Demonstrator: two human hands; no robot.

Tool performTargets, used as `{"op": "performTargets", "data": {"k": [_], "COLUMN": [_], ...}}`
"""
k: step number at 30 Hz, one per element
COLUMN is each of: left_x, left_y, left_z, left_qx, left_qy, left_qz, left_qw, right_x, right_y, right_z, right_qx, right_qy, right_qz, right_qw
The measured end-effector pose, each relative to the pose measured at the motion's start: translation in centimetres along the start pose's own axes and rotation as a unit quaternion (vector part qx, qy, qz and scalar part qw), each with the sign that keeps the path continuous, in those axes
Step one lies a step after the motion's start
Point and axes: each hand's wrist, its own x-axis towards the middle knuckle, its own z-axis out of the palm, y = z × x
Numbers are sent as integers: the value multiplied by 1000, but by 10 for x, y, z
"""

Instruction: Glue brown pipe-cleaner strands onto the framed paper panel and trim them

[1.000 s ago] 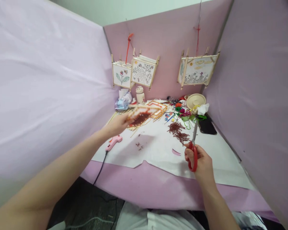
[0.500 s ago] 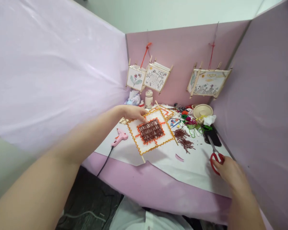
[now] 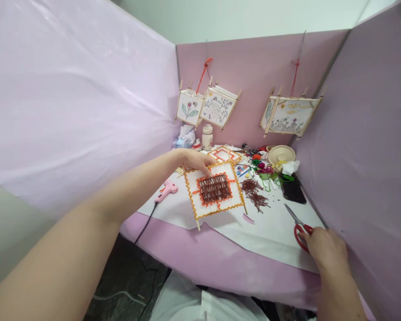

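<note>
My left hand (image 3: pixel 198 161) grips the top edge of a square white craft panel (image 3: pixel 192 182), tilted above the table. Wavy yellow yarn borders the panel, and rows of brown yarn (image 3: pixel 215 189) with an orange yarn outline fill its middle. Thin sticks poke out at its lower corners. At the right, my right hand (image 3: pixel 325 249) is closed on the red handles of a pair of scissors (image 3: pixel 299 225), whose blades point up and left over the white sheet. Cut brown yarn strands (image 3: pixel 255 195) lie between the panel and the scissors.
A pink glue gun (image 3: pixel 167 191) with a black cord lies left of the panel. Another yarn-trimmed panel (image 3: pixel 224 154), a bottle (image 3: pixel 207 137), yarn balls, a beige lid (image 3: pixel 281 154) and a black phone (image 3: pixel 293 191) are behind. Picture lanterns (image 3: pixel 218 107) hang at the back wall.
The panel in my left hand has shifted slightly right and turned more level. The scissors in my right hand have dropped lower, away from the phone, with their blades pointing further left.
</note>
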Motion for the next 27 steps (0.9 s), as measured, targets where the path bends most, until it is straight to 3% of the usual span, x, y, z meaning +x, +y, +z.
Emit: {"op": "performTargets", "data": {"k": [2,4,6,9,11,13,16,17,18,19,21,23,25,27], "left_x": [2,5,7,4,-4,-17,-44,-53,-60,-67,-75,-79,-82,-85], "left_y": [6,16,30,56,71,78,63,52,38,23,-7,-29,-41,-46], "left_z": [2,6,12,25,33,38,44,47,52,58,77,99,117,128], "left_qx": [13,26,62,152,178,152,45,-13,-92,-184,-297,-339,-452,-486], "left_qy": [-24,-52,-92,-144,-108,6,238,307,372,402,352,281,209,206], "left_qz": [6,13,19,29,49,102,213,206,169,103,-5,-25,-25,-19], "left_qw": [1000,998,994,977,977,983,947,929,908,891,887,897,867,849], "right_x": [-6,-12,-17,-20,-20,-17,-5,0,5,9,15,17,17,14], "right_y": [-20,-53,-95,-153,-178,-191,-198,-199,-199,-201,-204,-209,-212,-216], "right_z": [-15,-34,-53,-71,-74,-73,-71,-71,-72,-73,-75,-76,-78,-83], "right_qx": [65,235,445,636,681,714,746,750,750,749,737,716,690,673], "right_qy": [65,123,79,-81,-153,-149,-95,-85,-78,-73,-71,-68,-42,10], "right_qz": [-4,-43,-132,-211,-222,-200,-168,-165,-164,-165,-175,-191,-201,-192], "right_qw": [996,963,882,738,681,654,637,635,636,637,648,668,694,714]}}
